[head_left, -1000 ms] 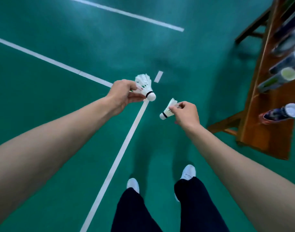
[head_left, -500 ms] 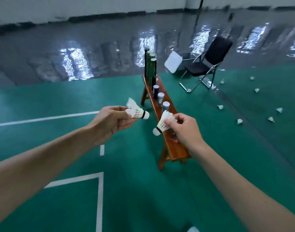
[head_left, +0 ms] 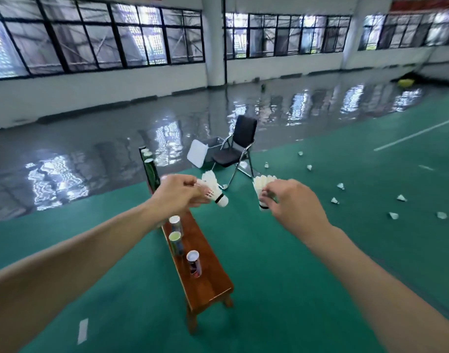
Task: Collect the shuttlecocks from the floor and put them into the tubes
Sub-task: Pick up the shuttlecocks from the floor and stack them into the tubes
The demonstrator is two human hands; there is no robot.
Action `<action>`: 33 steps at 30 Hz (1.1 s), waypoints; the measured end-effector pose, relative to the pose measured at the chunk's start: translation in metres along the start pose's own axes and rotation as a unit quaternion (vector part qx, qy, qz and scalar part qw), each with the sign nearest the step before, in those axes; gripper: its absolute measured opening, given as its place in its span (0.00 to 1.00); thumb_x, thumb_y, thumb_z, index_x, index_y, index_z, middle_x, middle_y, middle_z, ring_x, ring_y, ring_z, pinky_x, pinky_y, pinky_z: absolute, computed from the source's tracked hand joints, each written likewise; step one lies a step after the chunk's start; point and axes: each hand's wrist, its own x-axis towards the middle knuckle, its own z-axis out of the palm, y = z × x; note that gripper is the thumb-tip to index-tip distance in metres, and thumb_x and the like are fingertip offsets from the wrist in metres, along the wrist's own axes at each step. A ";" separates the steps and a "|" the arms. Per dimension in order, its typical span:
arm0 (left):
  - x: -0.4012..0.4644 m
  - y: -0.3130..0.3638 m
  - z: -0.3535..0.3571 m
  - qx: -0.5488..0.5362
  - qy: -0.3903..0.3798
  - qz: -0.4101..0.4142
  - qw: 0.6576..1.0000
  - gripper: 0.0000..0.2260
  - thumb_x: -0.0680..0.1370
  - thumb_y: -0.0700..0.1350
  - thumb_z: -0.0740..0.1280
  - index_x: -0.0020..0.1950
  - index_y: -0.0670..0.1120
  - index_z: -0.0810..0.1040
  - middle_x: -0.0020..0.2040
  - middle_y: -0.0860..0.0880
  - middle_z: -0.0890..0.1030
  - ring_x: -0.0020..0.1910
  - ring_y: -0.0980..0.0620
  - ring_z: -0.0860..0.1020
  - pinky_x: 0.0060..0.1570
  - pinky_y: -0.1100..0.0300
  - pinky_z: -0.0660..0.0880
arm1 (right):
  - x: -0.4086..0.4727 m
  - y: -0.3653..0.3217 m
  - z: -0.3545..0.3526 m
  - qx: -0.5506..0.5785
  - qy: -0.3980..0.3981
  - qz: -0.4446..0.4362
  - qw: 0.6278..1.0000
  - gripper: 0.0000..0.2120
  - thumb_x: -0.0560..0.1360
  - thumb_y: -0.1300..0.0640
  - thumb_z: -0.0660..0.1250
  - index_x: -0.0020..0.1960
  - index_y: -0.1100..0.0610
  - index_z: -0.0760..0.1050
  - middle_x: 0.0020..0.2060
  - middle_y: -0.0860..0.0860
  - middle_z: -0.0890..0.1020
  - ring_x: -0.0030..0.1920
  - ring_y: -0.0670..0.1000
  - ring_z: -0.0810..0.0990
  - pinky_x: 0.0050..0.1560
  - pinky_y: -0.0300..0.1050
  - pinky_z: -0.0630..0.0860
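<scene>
Our left hand (head_left: 178,191) pinched a shuttlecock (head_left: 213,188) by the feather skirt, fingers curled round it, cork end pointing down and to the right. Our right hand (head_left: 291,200) gripped a second shuttlecock (head_left: 263,186) the same way, feathers up, cork down, partly hidden behind the fingers. The two shuttlecocks were apart, both held in the air above the green floor (head_left: 269,263) just beyond the far part of the desk (head_left: 205,273).

We judged these very light and fragile: feathers bend and crack if squeezed, the cork is the firm part. A loose grip low on the skirt near the cork looked safest, and cork-first entry should suit the tubes.

On the desk below the left hand stood three open short tubes (head_left: 193,263) in a row, upright. Taller dark tubes (head_left: 150,171) stood at the far end, partly behind the left hand. We could not tell how full any tube was.

Further out, loose shuttlecocks (head_left: 393,215) lay scattered on the floor to the right, well apart from the desk. A black chair (head_left: 237,146) stood beyond the desk with a white box (head_left: 199,154) just beside it.

We judged plenty of collecting remained.
</scene>
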 end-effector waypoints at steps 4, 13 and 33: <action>0.048 0.025 0.061 0.007 -0.035 -0.044 0.998 0.06 0.79 0.39 0.71 0.52 0.37 0.82 0.47 0.43 0.87 0.43 0.46 0.87 0.33 0.62 0.71 | 0.024 0.077 -0.020 -0.003 -0.004 -0.006 1.000 0.07 0.80 0.52 0.70 0.51 0.56 0.82 0.47 0.51 0.84 0.52 0.56 0.75 0.45 0.48 0.74; 0.140 0.067 0.072 0.252 -0.027 0.020 0.967 0.01 0.75 0.54 0.74 0.45 0.59 0.86 0.39 0.52 0.86 0.35 0.48 0.77 0.41 0.50 0.71 | 0.112 0.162 0.009 0.069 -0.016 -0.075 0.995 0.07 0.78 0.55 0.73 0.48 0.59 0.84 0.45 0.53 0.86 0.48 0.58 0.75 0.49 0.53 0.75; 0.389 0.080 0.124 0.329 0.134 -0.104 0.929 0.06 0.77 0.49 0.73 0.45 0.48 0.85 0.38 0.52 0.85 0.36 0.51 0.82 0.36 0.57 0.77 | 0.405 0.300 0.158 0.248 -0.121 -0.275 0.921 0.10 0.74 0.56 0.78 0.54 0.55 0.86 0.47 0.53 0.87 0.47 0.56 0.77 0.47 0.45 0.70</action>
